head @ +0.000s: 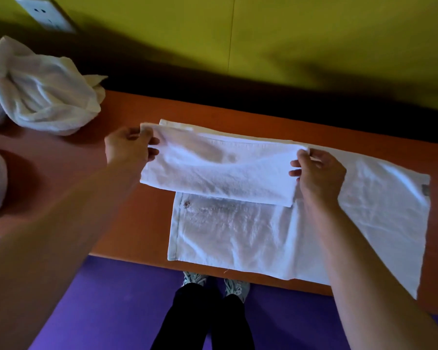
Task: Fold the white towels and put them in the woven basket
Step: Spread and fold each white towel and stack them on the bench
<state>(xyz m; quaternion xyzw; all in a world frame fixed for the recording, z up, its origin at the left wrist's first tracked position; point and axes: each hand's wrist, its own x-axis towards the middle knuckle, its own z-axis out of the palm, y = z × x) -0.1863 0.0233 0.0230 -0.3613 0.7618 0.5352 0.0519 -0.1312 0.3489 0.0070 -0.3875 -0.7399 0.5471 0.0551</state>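
Mid-fold: left hand [129, 147] and right hand [316, 173] fingers each pinch an end of the folded towel [218, 175], held over the flat towel [314, 231] on the table [127, 223]. Next, probably: lay it down, edges square. Unfolded pile [43, 92] far left of flat towel. Basket not seen.

Setting, seen from above. A yellow-green wall [314, 34] fills the upper field, crossed by one thin vertical seam [231, 34]; a white wall socket [44, 15] sits at upper left, its plate tilted by the wide-angle view. Below the wall runs a dark shadowed band [238, 97] — it meets the far edge of an orange-brown table [127, 223], which spans the frame on a slant. The floor [106, 304] beneath the near edge is purple — evenly lit and matte.
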